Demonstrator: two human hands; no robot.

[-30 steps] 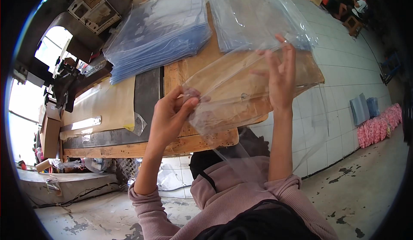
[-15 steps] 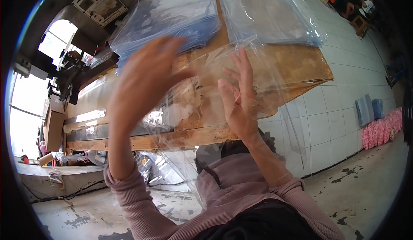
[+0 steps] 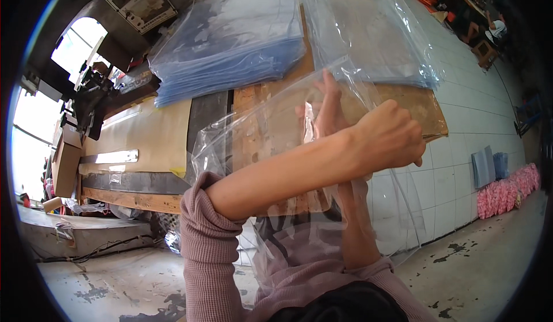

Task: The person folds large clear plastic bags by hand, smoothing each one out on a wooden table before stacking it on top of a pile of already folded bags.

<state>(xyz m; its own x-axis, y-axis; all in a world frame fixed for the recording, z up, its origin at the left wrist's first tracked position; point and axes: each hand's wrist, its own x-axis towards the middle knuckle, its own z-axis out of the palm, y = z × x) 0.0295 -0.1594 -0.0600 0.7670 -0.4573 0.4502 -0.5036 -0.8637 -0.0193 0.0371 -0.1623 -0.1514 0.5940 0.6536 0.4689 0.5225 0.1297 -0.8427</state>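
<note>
A large clear plastic bag hangs in front of me, over the table's near edge. My left arm crosses to the right in front of it. The left hand is closed at the bag's right side, its fingers curled under; what they hold, if anything, is hidden. Behind that forearm, my right hand shows through the film, fingers pointing up and partly apart. Whether it is inside the bag or behind it, I cannot tell. Film touches or lies close to this hand.
On the wooden table lie a stack of bluish clear plastic sheets or bags and another clear pile to its right. Dark clamp-like equipment stands at left. Pink bundles sit on the floor at right; a person is far off.
My left hand has swung from the left across to the right, its fingers now curled. The right hand stays near the middle, now partly covered by my left forearm.
</note>
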